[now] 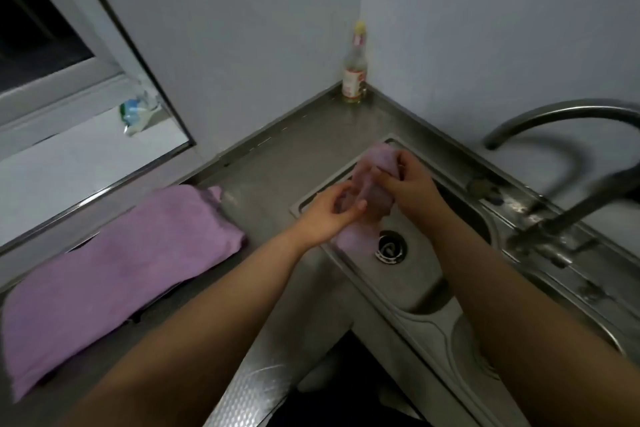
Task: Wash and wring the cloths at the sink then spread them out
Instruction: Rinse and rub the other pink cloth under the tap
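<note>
bottle (354, 74) label blurred, no readable text

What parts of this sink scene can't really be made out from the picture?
- Head view: the bottle label is too small and blurred to read.
- The faucet is cut off by the right edge.
- The wet cloth is blurred and partly hidden by the left hand and right hand.

Two bare forearms, two bare hands.

Left hand (330, 215) and right hand (410, 184): nothing worn on the fingers or wrists that shows. Behind each hand the forearm runs uncovered back to the frame edge; sleeve not in view. Fingernails short where visible, detail blurred.
</note>
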{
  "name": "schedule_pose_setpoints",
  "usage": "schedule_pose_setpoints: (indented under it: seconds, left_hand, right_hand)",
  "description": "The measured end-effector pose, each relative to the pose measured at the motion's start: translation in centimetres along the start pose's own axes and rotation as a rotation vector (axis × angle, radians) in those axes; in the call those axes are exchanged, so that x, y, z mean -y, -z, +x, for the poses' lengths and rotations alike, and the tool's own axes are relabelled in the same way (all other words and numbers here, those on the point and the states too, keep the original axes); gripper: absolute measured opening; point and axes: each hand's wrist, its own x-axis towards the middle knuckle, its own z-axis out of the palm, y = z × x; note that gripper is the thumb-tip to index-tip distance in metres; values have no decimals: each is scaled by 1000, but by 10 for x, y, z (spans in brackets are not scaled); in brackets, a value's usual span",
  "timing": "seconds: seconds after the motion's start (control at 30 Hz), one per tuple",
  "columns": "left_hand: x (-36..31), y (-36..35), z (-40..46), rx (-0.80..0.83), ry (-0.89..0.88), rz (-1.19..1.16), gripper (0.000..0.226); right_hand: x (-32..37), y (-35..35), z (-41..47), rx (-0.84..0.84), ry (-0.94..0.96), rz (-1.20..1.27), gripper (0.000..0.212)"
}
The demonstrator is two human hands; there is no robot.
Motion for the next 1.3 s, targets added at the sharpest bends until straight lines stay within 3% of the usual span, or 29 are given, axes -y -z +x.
schedule_pose_setpoints:
  seconds: [0.1, 0.23, 0.33, 0.4, 0.47, 0.57, 0.63, 0.7, 0.8, 0.9, 0.97, 1.03, 1.1, 1.2, 1.23, 1.3]
  left_hand:
    - [-38, -29, 25, -29, -109, -162, 29]
    - [-69, -66, 57, -6, -88, -292, 34]
    - [-79, -93, 74, 22, -45, -325, 38]
    - [-79, -111, 84, 62, -5, -315, 24]
    - [-79, -126, 89, 102, 43, -323, 29]
    - [-81, -141, 93, 158, 131, -373, 41]
    - [-88, -145, 93, 208, 173, -340, 33]
    - [-90, -147, 94, 306, 209, -293, 16]
    - [-92, -150, 97, 469, 201, -119, 16]
    - [-94, -152, 101, 370, 120, -88, 19]
    - [-93, -153, 104, 284, 117, -221, 38]
    - [-92, -153, 108, 230, 159, -376, 40]
    - [-93, -155, 112, 189, 207, -482, 32]
    - [-90, -153, 121, 152, 299, -575, 29]
    - [-90, -151, 123, 134, 331, -616, 29]
    - [-91, -147, 128, 118, 376, -717, 32]
  right_hand:
    - [13, 47, -4, 15, 64, 15, 17]
    - [12, 105, -13, -50, 58, -39, 15]
    - [-8, 143, -22, -130, 26, -244, 10]
    - [-27, 161, -30, -158, -23, -413, 17]
    - [-42, 175, -37, -211, -68, -504, 22]
    - [-52, 190, -45, -239, -71, -392, 17]
    - [-53, 193, -48, -198, -63, -243, 14]
    - [-51, 192, -50, -149, -60, -118, 20]
    - [-45, 191, -50, -76, -31, -78, 36]
    - [-44, 196, -54, -132, -64, 67, 29]
    - [-53, 202, -55, -166, -122, 86, 23]
    - [-71, 210, -51, -172, -239, -11, 23]
    - [-93, 218, -46, -381, -347, -87, 30]
    - [-117, 237, -52, -1083, -344, -48, 18]
    - [-125, 244, -55, -1222, -363, -29, 18]
    - [-145, 256, -54, -1251, -497, 24, 32]
